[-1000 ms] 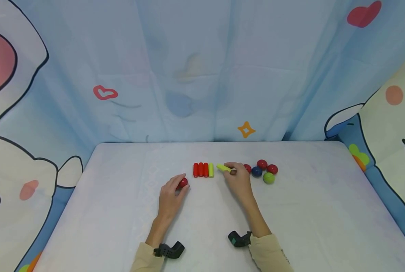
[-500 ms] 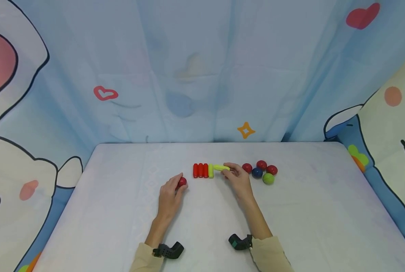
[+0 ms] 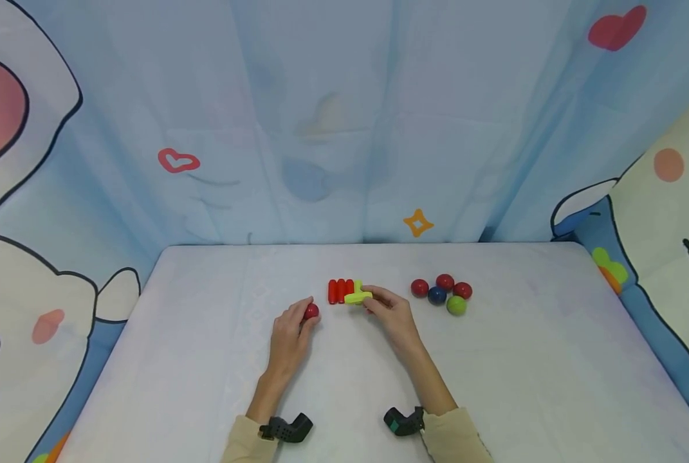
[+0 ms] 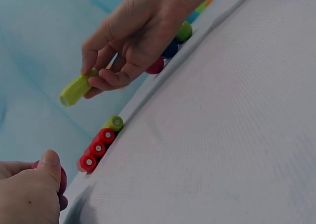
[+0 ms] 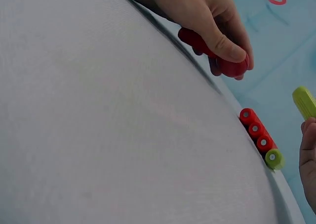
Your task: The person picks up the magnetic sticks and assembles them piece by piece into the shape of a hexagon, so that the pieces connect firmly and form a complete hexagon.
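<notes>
My left hand (image 3: 288, 334) grips a red ball (image 3: 312, 311) at its fingertips. In the right wrist view a red rod (image 5: 190, 37) also shows within that hand. My right hand (image 3: 392, 315) pinches one end of a yellow-green rod (image 3: 356, 298) between thumb and fingers. In the head view this rod overlaps a row of rods, and the left wrist view shows it raised above them. Several short rods lie side by side in that row: red rods (image 3: 341, 291) and, at the right end, a second yellow-green rod (image 4: 115, 123). Small silver dots mark their ends.
Right of my right hand sits a cluster of balls: red balls (image 3: 445, 281), a blue ball (image 3: 437, 295) and a green ball (image 3: 457, 305). A white cloth (image 3: 344, 392) covers the table. Behind it hangs a blue curtain (image 3: 298, 128) with printed figures.
My right hand has moved left with the yellow-green rod, away from the balls and over the row's right end. My left hand stays nearly still with the red ball.
</notes>
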Demonstrator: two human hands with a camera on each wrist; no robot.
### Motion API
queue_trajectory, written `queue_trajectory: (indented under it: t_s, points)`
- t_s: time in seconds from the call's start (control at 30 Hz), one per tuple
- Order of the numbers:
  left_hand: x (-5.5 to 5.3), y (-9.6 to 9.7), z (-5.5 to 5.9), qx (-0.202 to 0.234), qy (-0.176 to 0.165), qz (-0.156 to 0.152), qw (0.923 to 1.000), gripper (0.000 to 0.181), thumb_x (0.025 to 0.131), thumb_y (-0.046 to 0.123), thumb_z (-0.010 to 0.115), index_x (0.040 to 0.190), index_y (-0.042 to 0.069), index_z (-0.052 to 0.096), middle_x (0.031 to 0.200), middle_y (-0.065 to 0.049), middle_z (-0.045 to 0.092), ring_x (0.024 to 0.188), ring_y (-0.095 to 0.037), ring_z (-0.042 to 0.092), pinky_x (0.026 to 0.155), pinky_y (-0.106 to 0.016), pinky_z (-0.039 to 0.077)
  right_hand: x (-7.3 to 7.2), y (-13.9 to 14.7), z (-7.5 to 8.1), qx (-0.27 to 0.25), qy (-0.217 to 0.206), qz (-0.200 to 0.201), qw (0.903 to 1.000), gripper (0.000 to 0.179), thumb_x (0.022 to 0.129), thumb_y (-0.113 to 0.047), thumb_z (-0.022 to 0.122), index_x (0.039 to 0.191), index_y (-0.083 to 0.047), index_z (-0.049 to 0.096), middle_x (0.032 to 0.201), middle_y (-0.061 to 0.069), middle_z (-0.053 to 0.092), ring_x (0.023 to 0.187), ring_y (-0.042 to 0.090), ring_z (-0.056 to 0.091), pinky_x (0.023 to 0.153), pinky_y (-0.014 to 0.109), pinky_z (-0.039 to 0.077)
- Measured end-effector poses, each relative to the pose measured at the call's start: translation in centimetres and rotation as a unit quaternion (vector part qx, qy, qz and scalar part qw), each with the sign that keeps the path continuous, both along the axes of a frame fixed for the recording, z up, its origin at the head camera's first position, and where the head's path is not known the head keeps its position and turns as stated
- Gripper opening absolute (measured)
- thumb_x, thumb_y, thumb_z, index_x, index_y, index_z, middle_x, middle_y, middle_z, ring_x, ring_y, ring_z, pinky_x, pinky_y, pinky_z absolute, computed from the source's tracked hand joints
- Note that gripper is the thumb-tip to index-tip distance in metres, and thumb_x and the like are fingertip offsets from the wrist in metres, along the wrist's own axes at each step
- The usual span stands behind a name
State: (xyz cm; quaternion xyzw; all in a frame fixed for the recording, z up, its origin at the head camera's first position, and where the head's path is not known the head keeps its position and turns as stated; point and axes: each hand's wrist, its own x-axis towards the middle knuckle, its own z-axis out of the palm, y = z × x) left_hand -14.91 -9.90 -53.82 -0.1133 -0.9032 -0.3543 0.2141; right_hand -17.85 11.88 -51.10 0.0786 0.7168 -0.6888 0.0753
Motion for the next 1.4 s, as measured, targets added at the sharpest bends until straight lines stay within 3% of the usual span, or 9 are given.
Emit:
queue_trajectory:
  t_s: [0.37,0.6,1.4]
  points:
    - [-0.1,0.1,0.1,-0.008,0.002,-0.005,1.0000,0.041,0.087,0.018,0.072,0.125,0.011,0.063,0.124,-0.007,0.067,0.107,-0.024,0.064,0.090,-0.042,0.050,0.8,-1.4,0.1,0.036,0.003,0.022,0.9991,0.031,0.091,-0.027,0.067,0.121,-0.021,0.067,0.127,0.002,0.063,0.111,0.017,0.060,0.093,0.026,0.054]
    - [0.0,0.3,0.2,-0.013,0.023,-0.020,0.9995,0.042,0.085,0.018,0.074,0.125,0.011,0.063,0.122,-0.006,0.067,0.108,-0.022,0.064,0.089,-0.040,0.049,1.2,-1.6,0.1,0.047,0.012,0.042,0.9979,0.034,0.091,-0.025,0.067,0.123,-0.014,0.066,0.116,0.009,0.068,0.099,0.016,0.066,0.089,0.023,0.055]
    - [0.1,0.1,0.1,-0.018,0.058,-0.049,0.9969,0.045,0.083,0.020,0.076,0.125,0.011,0.064,0.121,-0.004,0.069,0.110,-0.020,0.064,0.094,-0.043,0.049,1.5,-2.4,0.1,0.037,0.026,0.082,0.9956,0.032,0.092,-0.019,0.066,0.122,-0.011,0.066,0.115,0.012,0.069,0.099,0.017,0.068,0.087,0.023,0.056]
